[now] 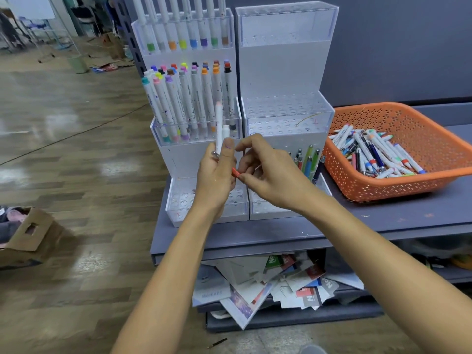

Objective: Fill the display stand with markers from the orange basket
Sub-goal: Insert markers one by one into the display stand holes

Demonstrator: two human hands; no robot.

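Nearest, under the grey shelf [255,233], lies a heap of loose papers [268,284], no part of the job.

Above the shelf's front edge the two hands meet close together. The left hand [217,175] has its fingers curled round a small bunch of white markers [219,123] and holds them upright, thumb pressed against the barrels. That keeps them together as a reserve, already pointing the way they must go into the holes. The right hand [270,175] has thumb and forefinger closed in a pinch on an orange-red cap [235,172] at the bottom of that bunch, the other fingers loosely bent. It may be the butt of a marker being drawn out, though the hands hide too much to be sure. I judge it is singling out one marker to seat.

Just behind the hands, the front tray [178,200] of the display stand [286,72] shows bare holes. To the right a few coloured pens [309,159] stand in the low tier. Further back, the left middle tier holds capped markers [189,98], leaning slightly, and the top row [184,34] is full. The right half's upper tiers have nothing in them, so much of the task is left.

The orange basket [398,185] sits on the shelf just right of the stand, within the right hand's reach, its loose markers [378,154] piled toward the front corner.
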